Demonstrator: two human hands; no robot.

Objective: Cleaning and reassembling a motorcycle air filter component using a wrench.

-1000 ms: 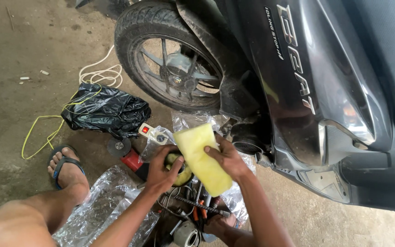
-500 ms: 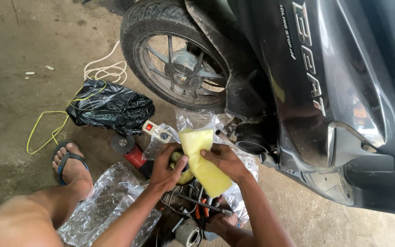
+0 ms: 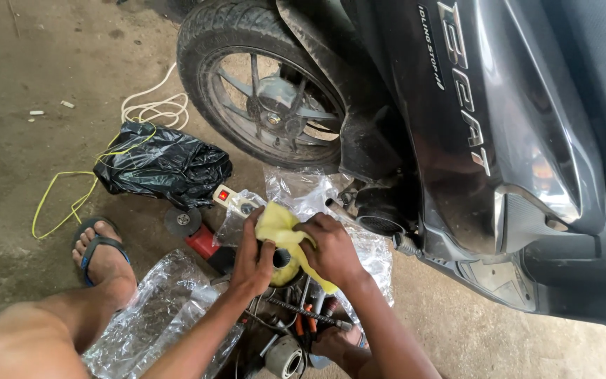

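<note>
From my seat I see the left hand curled around a small yellow round object, its fingers closed over the near side and pressed against the yellow cloth; the right hand is closed on that same cloth, pinching its upper fold between thumb and fingers, so the cloth lies bunched between the two hands and drapes down under the right palm to a loose tail below; the round object sits just under the cloth, with a dark opening showing in its top between the two thumbs; both hands are shut on their loads, neither open; I cannot tell whether the cloth is inside the opening or only over it.

All of this hangs low over the concrete floor, just beside the dark scooter, near its exhaust end and below its rear wheel; crumpled clear plastic sheeting lies under and around the hands; a red angle grinder rests just left of the left hand, with a white power strip beside it; a black plastic bag lies farther left, crossed by a yellow cord, with a coil of white cord beyond; pliers with orange grips lie among tools beneath the forearms; my left foot in a sandal rests on the floor.
</note>
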